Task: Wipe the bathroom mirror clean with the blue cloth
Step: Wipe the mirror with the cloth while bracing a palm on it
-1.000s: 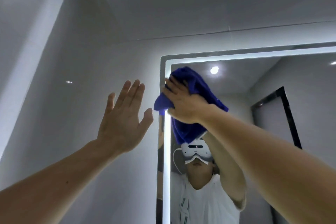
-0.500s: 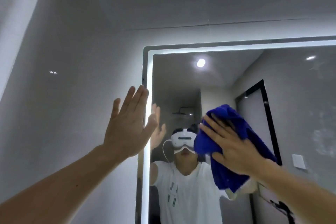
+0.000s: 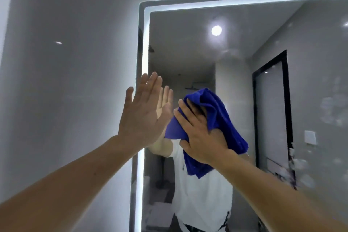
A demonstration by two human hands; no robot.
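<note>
The bathroom mirror hangs on a grey wall, with a lit strip along its top and left edges. My right hand presses the crumpled blue cloth flat against the glass near the mirror's left side. My left hand is open, fingers together and pointing up, over the mirror's lit left edge. Pale smears and spots show on the glass at the right.
A glossy grey wall fills the left. The mirror reflects a person in a white shirt, a ceiling light, a black-framed door and a white wall switch.
My right hand slid the cloth from the mirror's top left corner down and right, then back left toward my left hand. The view shifted, so the mirror now sits lower and larger.
</note>
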